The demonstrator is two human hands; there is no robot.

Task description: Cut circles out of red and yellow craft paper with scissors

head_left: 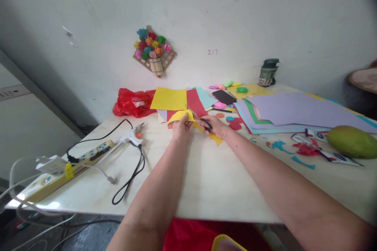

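Observation:
Near the middle of the table, my left hand (183, 124) pinches a piece of yellow paper (176, 115) between thumb and fingers. My right hand (214, 124) is closed round the dark handles of a pair of scissors (207, 123). The scissor blades point up and to the left, at the right edge of the yellow piece. A jagged yellow strip (216, 138) hangs below my right hand. Just behind the hands lie a yellow sheet (169, 99) and a red sheet (196, 101).
On the left are a power strip (67, 170), cables and a glue gun (132, 137), with a red plastic bag (129, 102) behind. To the right lie stacked coloured sheets (294, 110), paper scraps, tubes and a green mango (352, 141). A phone (224, 97) and bottle (268, 72) stand farther back.

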